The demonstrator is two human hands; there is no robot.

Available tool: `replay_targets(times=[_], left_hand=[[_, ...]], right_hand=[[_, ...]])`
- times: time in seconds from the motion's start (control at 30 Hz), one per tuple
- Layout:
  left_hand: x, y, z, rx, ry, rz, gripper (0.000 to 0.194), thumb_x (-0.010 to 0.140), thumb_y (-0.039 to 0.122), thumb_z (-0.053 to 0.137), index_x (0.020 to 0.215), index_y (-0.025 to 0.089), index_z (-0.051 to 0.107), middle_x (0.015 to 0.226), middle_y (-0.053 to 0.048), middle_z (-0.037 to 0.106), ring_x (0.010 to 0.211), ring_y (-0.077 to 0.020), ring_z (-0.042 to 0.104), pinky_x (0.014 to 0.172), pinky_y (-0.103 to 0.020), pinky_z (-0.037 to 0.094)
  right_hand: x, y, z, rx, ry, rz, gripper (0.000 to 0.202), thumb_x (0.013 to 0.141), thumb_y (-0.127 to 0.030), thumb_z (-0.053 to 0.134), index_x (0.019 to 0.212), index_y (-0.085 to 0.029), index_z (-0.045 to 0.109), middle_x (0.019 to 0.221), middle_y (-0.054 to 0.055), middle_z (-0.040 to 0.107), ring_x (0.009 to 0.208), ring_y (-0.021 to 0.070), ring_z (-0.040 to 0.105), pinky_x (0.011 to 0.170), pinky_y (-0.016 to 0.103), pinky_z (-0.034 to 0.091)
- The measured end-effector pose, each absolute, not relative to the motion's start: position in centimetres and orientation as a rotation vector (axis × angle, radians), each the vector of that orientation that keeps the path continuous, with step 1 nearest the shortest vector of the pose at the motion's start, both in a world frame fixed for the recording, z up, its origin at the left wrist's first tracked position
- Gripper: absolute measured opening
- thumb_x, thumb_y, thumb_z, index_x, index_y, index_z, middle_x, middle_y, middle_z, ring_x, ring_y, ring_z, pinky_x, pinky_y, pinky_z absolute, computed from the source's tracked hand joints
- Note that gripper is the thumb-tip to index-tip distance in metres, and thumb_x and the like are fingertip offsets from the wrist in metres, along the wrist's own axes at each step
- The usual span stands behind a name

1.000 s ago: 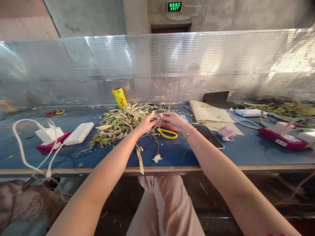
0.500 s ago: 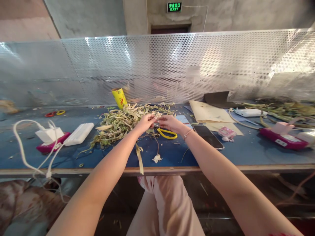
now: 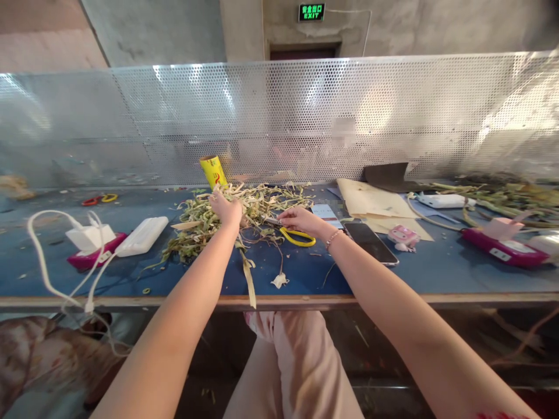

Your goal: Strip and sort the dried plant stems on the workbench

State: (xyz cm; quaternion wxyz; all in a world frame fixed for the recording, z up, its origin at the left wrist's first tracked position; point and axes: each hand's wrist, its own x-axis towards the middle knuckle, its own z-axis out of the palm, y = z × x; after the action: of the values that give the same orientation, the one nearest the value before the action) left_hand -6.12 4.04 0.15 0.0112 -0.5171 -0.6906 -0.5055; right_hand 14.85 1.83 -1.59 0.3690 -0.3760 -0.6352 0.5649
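Observation:
My left hand [image 3: 226, 210] reaches into a heap of dried, pale green and straw-coloured plant stalks [image 3: 187, 241], its fingertips mostly lost among them. At the heap's right side my right hand [image 3: 296, 219] is closed, fingertips pinched together. A small greyish piece shows at those fingertips, too small to name. Just below that hand lie yellow-handled scissors [image 3: 301, 242]. Nearer the table edge are a loose pale strip of dried leaf [image 3: 249, 285] and a withered whitish flower head [image 3: 279, 281] on a thin stem.
A yellow tube [image 3: 212, 171] stands behind the heap. To the right lie a phone [image 3: 371, 243], a pink figure [image 3: 402, 237] and brown paper [image 3: 371, 199]. A white power bank [image 3: 142, 237] and a cabled magenta socket [image 3: 82, 260] are left. A perforated metal screen [image 3: 283, 116] borders the back.
My left hand has moved left, away from my right hand and onto the heap. My right hand stays nearly in place, beside the scissors.

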Motion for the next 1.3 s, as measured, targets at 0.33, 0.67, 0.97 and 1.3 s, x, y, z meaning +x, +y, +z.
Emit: replay_targets(times=[0.33, 0.67, 0.97, 1.3], left_hand=[[-4.6, 2.6, 0.5, -1.663, -2.165, -1.453, 0.066, 0.070, 0.018, 0.054, 0.133, 0.014, 0.032, 0.144, -0.018, 0.015, 0.134, -0.0317, 0.015, 0.108, -0.045, 0.017], [-3.9, 3.6, -1.4, -2.339, -1.717, -0.950, 0.047, 0.073, 0.028, 0.056, 0.118, 0.019, 0.054, 0.130, -0.014, 0.045, 0.126, -0.0291, 0.033, 0.104, -0.045, 0.024], [-3.9, 3.4, -1.8, -2.680, -1.656, -0.549, 0.025, 0.066, 0.016, 0.060, 0.089, 0.019, 0.067, 0.096, -0.010, 0.065, 0.096, -0.0250, 0.057, 0.089, -0.037, 0.041], [-3.2, 2.3, -0.5, -2.749, -1.512, -0.861, 0.033, 0.075, 0.013, 0.043, 0.097, 0.020, 0.066, 0.104, -0.005, 0.066, 0.096, -0.0178, 0.059, 0.088, -0.031, 0.044]], right_hand=[[15.1, 2.6, -1.8, -1.244, -1.976, 0.759, 0.014, 0.073, -0.015, 0.054, 0.079, -0.016, 0.065, 0.073, 0.003, 0.064, 0.069, 0.0123, 0.056, 0.070, 0.027, 0.046], [15.5, 3.0, -2.1, -1.375, -2.362, 0.306, 0.024, 0.077, -0.019, 0.049, 0.093, -0.016, 0.067, 0.096, 0.009, 0.067, 0.088, 0.0199, 0.060, 0.077, 0.026, 0.042], [15.6, 3.1, -2.3, -1.272, -2.415, 0.309, 0.024, 0.075, -0.019, 0.050, 0.091, -0.017, 0.067, 0.094, 0.008, 0.067, 0.083, 0.0183, 0.061, 0.072, 0.024, 0.043], [15.2, 2.5, -1.7, -1.298, -2.353, 0.337, 0.022, 0.078, -0.019, 0.048, 0.090, -0.017, 0.066, 0.092, 0.006, 0.067, 0.083, 0.0148, 0.059, 0.073, 0.022, 0.041]])
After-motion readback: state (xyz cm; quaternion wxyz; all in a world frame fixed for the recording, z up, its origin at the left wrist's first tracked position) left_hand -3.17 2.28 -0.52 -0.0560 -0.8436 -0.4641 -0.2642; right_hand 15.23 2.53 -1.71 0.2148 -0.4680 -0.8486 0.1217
